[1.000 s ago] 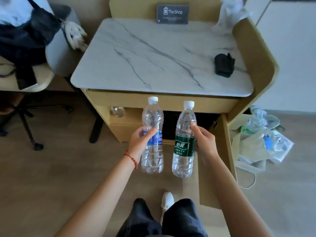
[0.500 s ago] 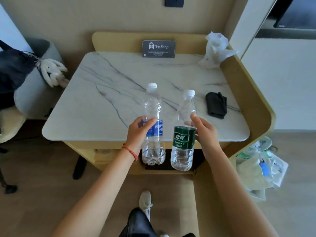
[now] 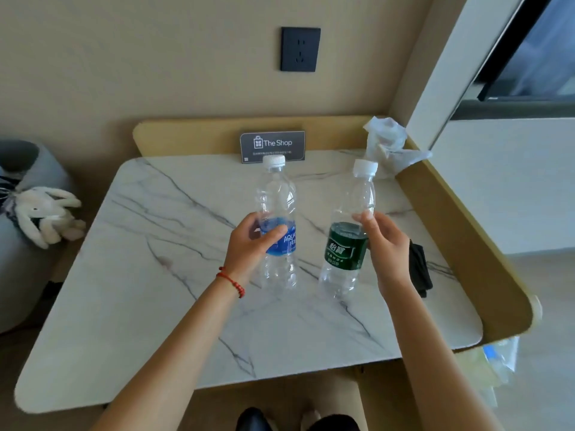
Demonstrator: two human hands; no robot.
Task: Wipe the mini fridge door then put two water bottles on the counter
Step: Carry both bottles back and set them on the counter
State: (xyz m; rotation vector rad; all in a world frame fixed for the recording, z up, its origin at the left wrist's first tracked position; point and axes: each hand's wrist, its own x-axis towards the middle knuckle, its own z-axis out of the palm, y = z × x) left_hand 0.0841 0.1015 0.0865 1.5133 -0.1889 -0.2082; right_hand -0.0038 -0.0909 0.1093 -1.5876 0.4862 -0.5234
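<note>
Two clear water bottles with white caps are over the middle of the white marble counter point(image 3: 130, 300). My left hand point(image 3: 249, 244) grips the blue-labelled bottle point(image 3: 278, 253) around its label; its base is at or just above the counter. My right hand point(image 3: 385, 244) holds the green-labelled bottle point(image 3: 343, 253) from the right side, and this bottle leans a little to the right. I cannot tell whether either base touches the marble. The mini fridge is hidden below the counter.
A black cloth point(image 3: 420, 269) lies right of my right hand. "The Shop" sign point(image 3: 272, 146) and a crumpled white tissue point(image 3: 387, 144) stand at the back. A raised wooden rim point(image 3: 460, 244) borders the back and right. A plush toy point(image 3: 46, 213) sits on a grey seat at the left.
Both hands have carried the bottles up from in front of the cabinet and forward over the counter's middle. The view has risen with them.
</note>
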